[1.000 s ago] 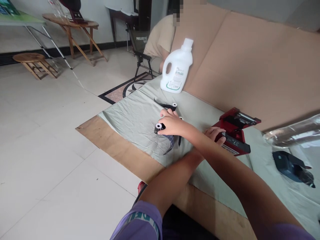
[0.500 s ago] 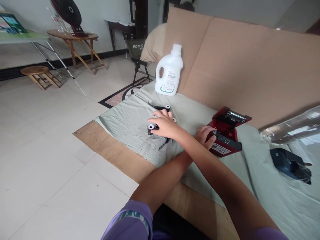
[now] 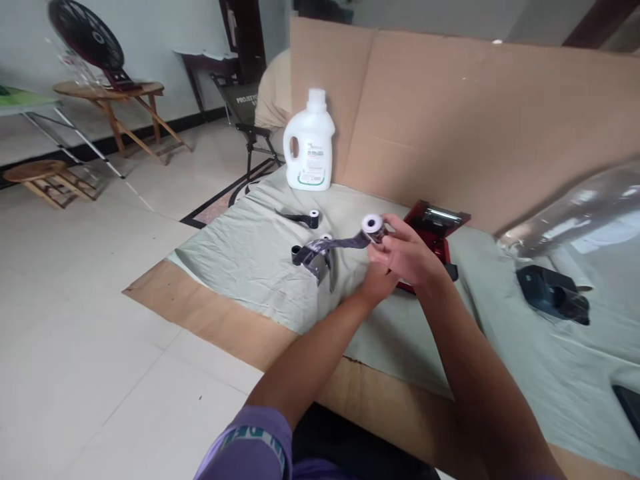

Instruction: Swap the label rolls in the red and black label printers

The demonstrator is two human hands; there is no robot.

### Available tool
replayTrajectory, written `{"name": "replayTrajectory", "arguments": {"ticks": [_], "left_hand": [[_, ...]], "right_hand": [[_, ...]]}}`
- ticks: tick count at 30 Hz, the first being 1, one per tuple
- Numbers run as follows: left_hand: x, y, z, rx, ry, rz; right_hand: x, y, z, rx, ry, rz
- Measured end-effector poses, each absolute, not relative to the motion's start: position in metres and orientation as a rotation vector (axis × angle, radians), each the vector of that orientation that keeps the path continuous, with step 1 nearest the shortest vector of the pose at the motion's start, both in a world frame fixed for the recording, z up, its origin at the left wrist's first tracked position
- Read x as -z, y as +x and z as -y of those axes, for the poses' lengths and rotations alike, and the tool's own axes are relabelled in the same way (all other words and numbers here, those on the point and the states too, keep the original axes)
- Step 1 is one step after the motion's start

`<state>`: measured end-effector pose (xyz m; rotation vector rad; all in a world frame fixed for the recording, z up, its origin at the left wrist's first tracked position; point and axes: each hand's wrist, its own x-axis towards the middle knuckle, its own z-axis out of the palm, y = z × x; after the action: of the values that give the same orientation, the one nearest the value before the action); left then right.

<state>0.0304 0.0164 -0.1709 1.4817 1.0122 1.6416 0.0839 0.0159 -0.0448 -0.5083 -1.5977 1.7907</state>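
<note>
Your right hand [image 3: 400,250] is closed on a small roll [image 3: 373,227], thumb and fingers round its side, with the pale, open-cored end facing up. Your left hand [image 3: 384,273] is low behind it, beside the red machine [image 3: 430,233]; its fingers are hidden, so I can't tell whether they're apart or together.

The roll should feel light and firm, but its dark strip [image 3: 345,244] looks thin, limp, perhaps slick, and easy to crease or unwind. Grip round the wound body, pinning the layers; don't hang the weight on the strip.

From the roll, that strip trails toward eight o'clock, where it droops by a dark roll [image 3: 297,255] and could snag. Another roll [image 3: 314,219] lies at nine. The machine, lid raised, is at three, partly blocked by your right hand and forearm. The white jug [image 3: 310,153] stands between ten and eleven, beside the cardboard [image 3: 425,120], clear of the strip.
</note>
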Motion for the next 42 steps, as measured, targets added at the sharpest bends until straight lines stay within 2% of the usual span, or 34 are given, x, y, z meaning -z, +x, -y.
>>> {"name": "replayTrajectory", "arguments": {"ticks": [7,10,13,15,17,20,24,34,42], "left_hand": [[0.153,0.024,-0.01,-1.828,1.268,-1.004],[0.121,0.005,-0.02,-1.953,1.154,-1.046],[0.071,-0.015,-0.026,-2.012,1.334,-1.046],[0.035,-0.022,-0.022,-1.838,1.654,-1.031],[0.006,-0.022,-0.01,-1.522,1.994,-1.121],[-0.015,-0.013,0.008,-1.163,2.226,-1.438],[-0.011,0.001,0.012,-0.932,2.261,-1.571],[0.022,0.019,-0.016,-1.0,2.113,-1.871],[0.041,0.03,-0.024,-0.858,2.097,-1.893]], "right_hand": [[0.033,0.129,-0.03,-2.064,-0.391,1.272],[0.028,0.138,-0.034,-2.067,-0.398,1.245],[0.025,0.149,-0.039,-2.086,-0.364,1.23],[0.025,0.155,-0.043,-2.106,-0.314,1.223],[0.027,0.16,-0.047,-2.102,-0.312,1.196],[0.031,0.164,-0.052,-2.033,-0.355,1.155],[0.034,0.163,-0.053,-1.9,-0.408,1.18],[0.034,0.172,-0.059,-1.48,-0.949,1.418],[0.018,0.186,-0.051,-0.768,-1.435,1.845]]}}
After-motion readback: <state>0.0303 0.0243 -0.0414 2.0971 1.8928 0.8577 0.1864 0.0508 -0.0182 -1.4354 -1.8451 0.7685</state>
